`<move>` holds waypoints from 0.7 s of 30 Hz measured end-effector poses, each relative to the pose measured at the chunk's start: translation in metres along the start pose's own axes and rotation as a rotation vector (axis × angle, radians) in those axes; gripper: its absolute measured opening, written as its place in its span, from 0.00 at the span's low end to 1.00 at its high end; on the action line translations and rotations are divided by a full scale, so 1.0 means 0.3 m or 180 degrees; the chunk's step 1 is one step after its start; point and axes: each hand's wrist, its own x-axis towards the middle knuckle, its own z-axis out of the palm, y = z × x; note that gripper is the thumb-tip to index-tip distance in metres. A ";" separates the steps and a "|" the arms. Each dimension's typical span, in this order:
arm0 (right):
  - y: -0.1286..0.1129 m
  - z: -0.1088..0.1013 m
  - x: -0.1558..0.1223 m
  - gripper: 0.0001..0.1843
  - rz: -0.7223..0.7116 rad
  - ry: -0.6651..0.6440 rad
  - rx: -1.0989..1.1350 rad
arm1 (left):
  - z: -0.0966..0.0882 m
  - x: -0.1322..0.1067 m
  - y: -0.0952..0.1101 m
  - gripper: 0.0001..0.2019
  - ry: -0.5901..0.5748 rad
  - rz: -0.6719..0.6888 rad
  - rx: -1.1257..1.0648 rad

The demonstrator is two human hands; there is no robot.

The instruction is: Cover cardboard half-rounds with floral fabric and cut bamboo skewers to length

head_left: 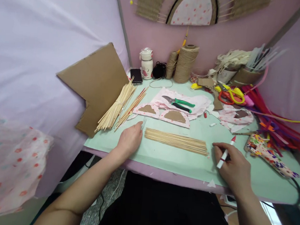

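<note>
A row of thin wooden sticks (pixel 176 141) lies side by side on the table in front of me. My right hand (pixel 234 165), just past the row's right end, is closed around a white marker (pixel 224 155) with a red tip pointing away from me. At the row's left end rests my left hand (pixel 129 140), its fingers curled together. Something thin and clear seems to show by its fingertips, too faint to name. Beyond the sticks lie two half-round cardboard pieces edged with dotted cloth (pixel 175 116), and green-handled pruning shears (pixel 181 103) on crumpled dotted fabric (pixel 205 99).
Left stand a bundle of sticks (pixel 117 106) and a large cardboard sheet (pixel 95 76). At the back are a bottle (pixel 146 64) and a twine spool (pixel 186 65). On the right lie scissors (pixel 235 95), pipe cleaners (pixel 282 127) and a patterned glue gun (pixel 269 156) with its cord.
</note>
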 end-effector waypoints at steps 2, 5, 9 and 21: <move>-0.001 -0.001 0.000 0.11 -0.0006 0.0018 0.0004 | 0.005 -0.002 0.010 0.20 0.0017 0.0033 0.0071; 0.001 0.000 0.000 0.10 -0.0038 0.0025 -0.0019 | 0.003 -0.003 0.018 0.20 -0.0004 0.0108 0.0127; 0.005 0.000 -0.001 0.09 -0.0052 0.0010 0.0005 | -0.004 -0.002 0.025 0.22 -0.0083 0.0159 0.0173; -0.003 -0.005 0.000 0.08 -0.0010 0.0031 -0.0015 | 0.007 0.004 0.036 0.22 -0.0076 0.0336 0.0366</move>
